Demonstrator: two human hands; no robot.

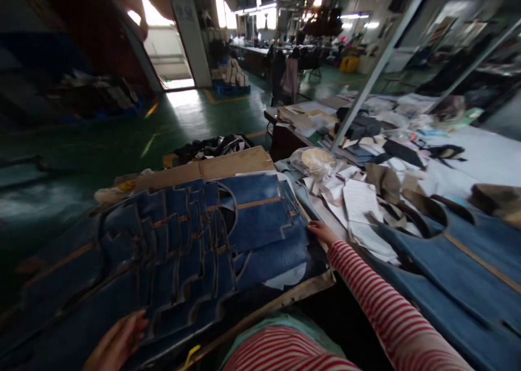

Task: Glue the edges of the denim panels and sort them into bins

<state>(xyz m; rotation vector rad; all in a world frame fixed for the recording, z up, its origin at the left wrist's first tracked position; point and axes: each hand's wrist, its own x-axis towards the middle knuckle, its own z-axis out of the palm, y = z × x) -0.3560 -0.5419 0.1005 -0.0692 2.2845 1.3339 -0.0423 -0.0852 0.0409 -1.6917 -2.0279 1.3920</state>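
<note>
Overlapping blue cut pieces (260, 219) with pale edges and tan strips lie in rows before me; they look like denim or coated fabric, I cannot tell which. My left hand (116, 343) is at the lower left, just over the nearest pieces, with its fingers stretched out and nothing in them. At the right end of the rows is my right hand (322, 232), its fingers loosely extended near the edge of the stack. Whether its fingertips touch that edge is unclear. Both hands are somewhat blurred.
Brown cardboard (236, 164) stands along the far side of the pieces. To the right, a table holds white papers (360, 200), a clear plastic bag (313, 162) and larger blue pieces (443, 257). A slanted metal pole (378, 69) rises there. Green floor (228, 113) extends beyond.
</note>
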